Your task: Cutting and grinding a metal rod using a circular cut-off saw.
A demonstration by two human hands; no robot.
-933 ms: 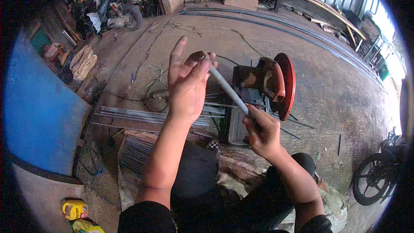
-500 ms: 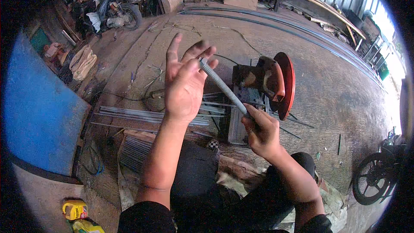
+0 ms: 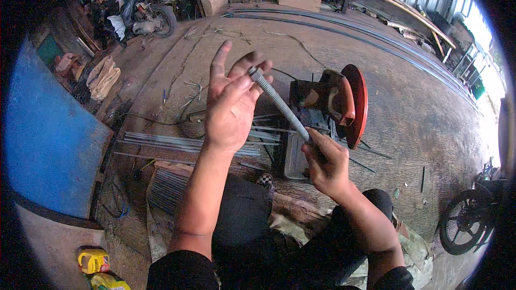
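A grey threaded rod (image 3: 282, 106) slants in front of me, its upper end pointing to the left. My right hand (image 3: 329, 164) is closed round the lower end, which its fingers hide. A hex nut (image 3: 256, 75) sits at the upper end, with a little of the rod's tip showing past it. My left hand (image 3: 232, 104) is beside the nut, palm turned toward me and index finger raised. Its thumb lies close to the nut and the other fingers are spread behind it; whether they touch it I cannot tell.
A cut-off saw (image 3: 330, 99) with a red guard stands on the floor beyond my right hand. Thin metal bars (image 3: 188, 142) lie to the left, near a bundle of rods (image 3: 169, 190). A blue panel (image 3: 56, 134) is at far left, a wheel (image 3: 465, 222) at right.
The rod's upper end has shifted slightly up, and the nut now shows in front of my left fingers. My left thumb has drawn slightly back from it; my right hand keeps its grip.
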